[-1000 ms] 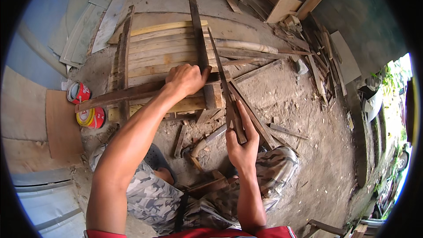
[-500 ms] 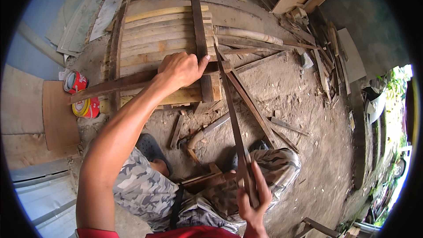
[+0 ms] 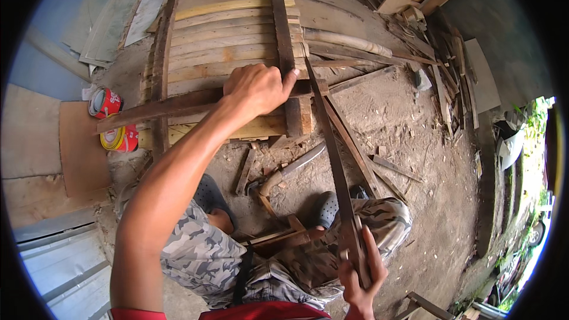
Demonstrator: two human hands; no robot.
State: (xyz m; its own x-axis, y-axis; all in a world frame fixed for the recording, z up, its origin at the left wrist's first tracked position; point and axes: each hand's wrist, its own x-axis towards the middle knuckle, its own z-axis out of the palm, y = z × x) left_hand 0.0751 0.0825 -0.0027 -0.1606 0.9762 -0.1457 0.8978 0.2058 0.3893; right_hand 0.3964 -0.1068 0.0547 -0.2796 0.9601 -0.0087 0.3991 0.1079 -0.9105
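A handsaw is gripped in my right hand, near my right knee. Its long dark blade slants up and away, crossing the dark wood strip just inside the strip's right end. My left hand is closed over that strip and presses it down, left of the blade. Beneath, the strip rests across two dark rails lying over a stack of pale wooden slats. How deep the blade sits in the wood cannot be made out.
Two red cans stand by the strip's left end. A curved blade with a wooden handle lies on the dirt before my feet. Loose sticks lean right of the stack, and scrap wood is heaped along the far right wall.
My right hand has drawn the saw slightly back toward me. My left hand keeps its hold on the strip. The whole view has shifted a little.
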